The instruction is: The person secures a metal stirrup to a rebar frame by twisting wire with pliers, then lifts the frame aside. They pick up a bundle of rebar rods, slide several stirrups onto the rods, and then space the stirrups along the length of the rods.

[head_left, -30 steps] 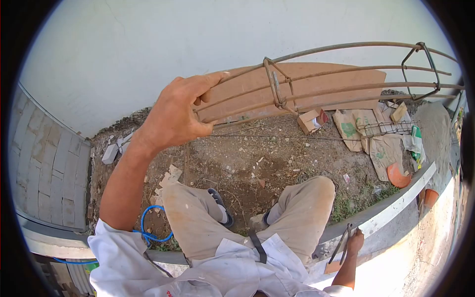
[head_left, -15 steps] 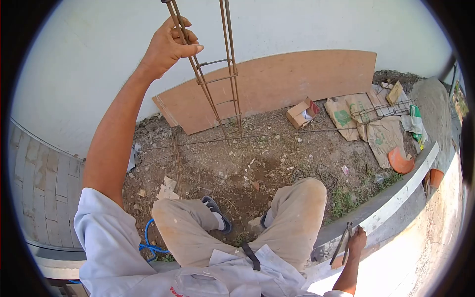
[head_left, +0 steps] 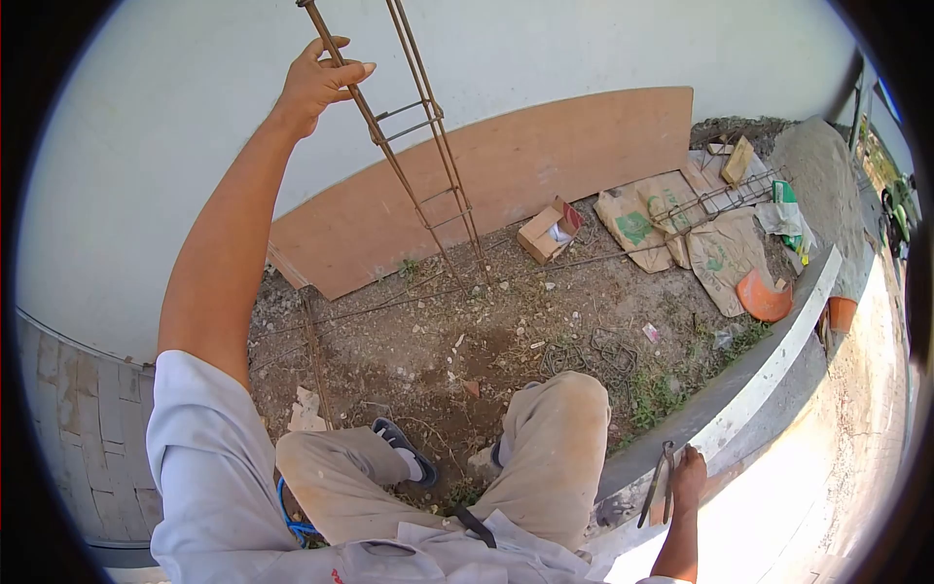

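Observation:
My left hand [head_left: 316, 88] is raised at the upper left, fingers wrapped around the rods of a rusty rebar cage [head_left: 394, 161]. The cage has long bars joined by small rectangular stirrups; it leans to the left, its lower bar ends at the soil and its top out of view. Low on the right, my right hand [head_left: 689, 475] is closed by a pair of pincers [head_left: 657, 482], which seem gripped by one handle. Their jaws point up and the handles hang down, spread apart, over the low concrete wall [head_left: 749, 414].
A plywood sheet [head_left: 516, 165] leans against the white wall [head_left: 584, 44]. On the soil lie a cardboard box [head_left: 538, 237], paper sacks [head_left: 730, 258], another rebar cage [head_left: 725, 206] and an orange plastic piece [head_left: 763, 297]. A blue hose [head_left: 292, 521] curls beside my leg.
My view has turned slightly, so the ground items appear further left. The rebar cage tilts a little more to the left in my left hand. My right hand stays by the pincers.

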`<state>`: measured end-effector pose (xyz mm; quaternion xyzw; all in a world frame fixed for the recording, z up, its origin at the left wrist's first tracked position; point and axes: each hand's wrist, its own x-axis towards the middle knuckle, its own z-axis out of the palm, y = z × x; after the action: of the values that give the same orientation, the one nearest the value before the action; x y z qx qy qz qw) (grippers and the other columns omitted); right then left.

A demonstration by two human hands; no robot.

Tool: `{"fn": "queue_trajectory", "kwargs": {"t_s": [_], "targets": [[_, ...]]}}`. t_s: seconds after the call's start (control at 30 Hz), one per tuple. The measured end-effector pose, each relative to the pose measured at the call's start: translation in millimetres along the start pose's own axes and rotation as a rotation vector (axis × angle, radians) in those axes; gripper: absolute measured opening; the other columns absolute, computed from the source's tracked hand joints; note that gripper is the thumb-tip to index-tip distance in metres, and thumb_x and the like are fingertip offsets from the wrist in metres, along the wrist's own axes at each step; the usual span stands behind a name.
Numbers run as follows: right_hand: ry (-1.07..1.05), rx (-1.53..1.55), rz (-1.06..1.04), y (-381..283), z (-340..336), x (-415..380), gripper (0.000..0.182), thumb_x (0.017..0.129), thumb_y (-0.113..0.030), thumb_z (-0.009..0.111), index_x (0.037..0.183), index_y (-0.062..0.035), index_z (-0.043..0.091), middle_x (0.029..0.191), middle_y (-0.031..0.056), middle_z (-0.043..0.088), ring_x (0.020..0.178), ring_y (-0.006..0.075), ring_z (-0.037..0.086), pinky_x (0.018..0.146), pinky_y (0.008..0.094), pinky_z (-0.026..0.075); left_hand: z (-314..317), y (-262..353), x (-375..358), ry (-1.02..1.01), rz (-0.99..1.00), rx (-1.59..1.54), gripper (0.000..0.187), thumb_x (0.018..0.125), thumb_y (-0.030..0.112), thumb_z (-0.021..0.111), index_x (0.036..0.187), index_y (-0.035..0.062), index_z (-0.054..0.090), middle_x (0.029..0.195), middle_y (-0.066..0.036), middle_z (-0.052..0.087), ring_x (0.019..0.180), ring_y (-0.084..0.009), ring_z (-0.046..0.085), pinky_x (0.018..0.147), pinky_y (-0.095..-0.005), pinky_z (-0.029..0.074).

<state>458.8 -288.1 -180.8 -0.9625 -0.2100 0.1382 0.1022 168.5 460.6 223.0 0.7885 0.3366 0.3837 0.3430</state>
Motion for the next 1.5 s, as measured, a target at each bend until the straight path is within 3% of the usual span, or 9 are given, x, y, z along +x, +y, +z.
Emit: {"fn": "queue_trajectory", "kwargs": {"t_s": [0.27,0.4,0.6,1.0,1.1,1.2,1.3,1.4,1.5], "targets": [[0.069,0.014,-0.024,-2.1,-0.1,-2.6,0.025,0.099,-0.011,0.057,0.118,-0.0029,0.071,0.099,0.0247,0.07,0.094,0.0446,0.069,0.081,0.0523,0.053,16.3,-25.0,46.6,0.09,-0.27,0.044,0.081,0.098,0.029,0.072,0.16,-0.0014,0.031,0.132,-0.021,0.063,0.106,-0.0326,0.072,0.094,-0.0496,0.059],[0.087,0.013,-0.035,-1.2,3.6,-2.7,0.025,0.1,-0.011,0.057,0.12,-0.0034,0.07,0.1,0.0242,0.07,0.093,0.0445,0.069,0.081,0.0528,0.053,25.9,-39.4,53.9,0.138,-0.322,-0.035,0.069,0.106,0.022,0.057,0.165,0.0055,0.025,0.146,-0.019,0.051,0.101,-0.0287,0.075,0.097,-0.0488,0.058],[0.094,0.006,-0.047,-0.1,10.4,-0.7,0.02,0.099,-0.01,0.056,0.115,-0.0033,0.068,0.096,0.023,0.067,0.088,0.045,0.066,0.076,0.0539,0.051,29.4,-53.3,72.5,0.089,-0.341,-0.038,0.073,0.108,0.025,0.058,0.167,0.0087,0.019,0.155,-0.018,0.047,0.107,-0.0273,0.074,0.098,-0.0432,0.06],[0.012,0.026,0.076,-3.3,8.7,2.8,0.023,0.1,-0.011,0.059,0.119,-0.0046,0.07,0.104,0.0237,0.069,0.097,0.0461,0.067,0.083,0.0541,0.052,53.2,-120.0,89.1,0.057,-0.277,-0.245,0.091,0.093,0.005,0.071,0.166,-0.001,0.016,0.115,-0.008,0.061,0.1,-0.0163,0.063,0.102,-0.0353,0.048],[0.024,0.03,0.073,-7.0,9.6,3.6,0.023,0.1,-0.011,0.058,0.118,-0.0043,0.07,0.104,0.0239,0.069,0.097,0.0466,0.067,0.082,0.0542,0.052,43.3,-122.3,84.6,-0.084,-0.217,-0.266,0.102,0.095,0.012,0.073,0.167,0.0002,0.002,0.128,-0.014,0.058,0.115,-0.0205,0.062,0.115,-0.0434,0.041],[0.033,0.041,0.065,-3.6,10.5,3.7,0.022,0.1,-0.01,0.058,0.118,-0.0044,0.07,0.104,0.0239,0.069,0.097,0.0469,0.067,0.081,0.0542,0.052,47.8,-105.1,70.0,-0.082,-0.268,-0.07,0.112,0.09,0.02,0.079,0.168,0.0013,0.001,0.153,-0.026,0.045,0.143,-0.0299,0.047,0.124,-0.0506,0.027],[0.034,-0.004,0.059,-11.1,5.4,0.6,0.022,0.099,-0.01,0.058,0.117,-0.0044,0.07,0.104,0.0239,0.069,0.096,0.0467,0.067,0.081,0.0538,0.053,57.1,-97.5,60.2,0.072,-0.307,0.017,0.109,0.086,0.02,0.081,0.166,-0.0016,0.011,0.168,-0.031,0.027,0.156,-0.0416,0.028,0.126,-0.0474,0.026],[0.064,0.027,0.038,-9.2,7.8,2.7,0.021,0.1,-0.012,0.057,0.115,-0.004,0.07,0.101,0.0236,0.069,0.094,0.0463,0.067,0.08,0.054,0.052,57.3,-93.2,30.0,0.164,-0.247,0.088,0.104,0.087,0.022,0.079,0.166,-0.0018,0.016,0.168,-0.032,0.026,0.154,-0.0445,0.032,0.123,-0.0493,0.032],[0.114,0.023,-0.012,1.9,18.2,-0.6,0.019,0.101,-0.015,0.055,0.11,-0.0044,0.069,0.096,0.0225,0.068,0.09,0.0456,0.067,0.077,0.0546,0.051,57.4,-75.4,-33.0,0.006,-0.189,0.135,0.096,0.089,0.024,0.077,0.165,-0.0007,0.024,0.166,-0.033,0.029,0.153,-0.0422,0.035,0.124,-0.051,0.03]]}}
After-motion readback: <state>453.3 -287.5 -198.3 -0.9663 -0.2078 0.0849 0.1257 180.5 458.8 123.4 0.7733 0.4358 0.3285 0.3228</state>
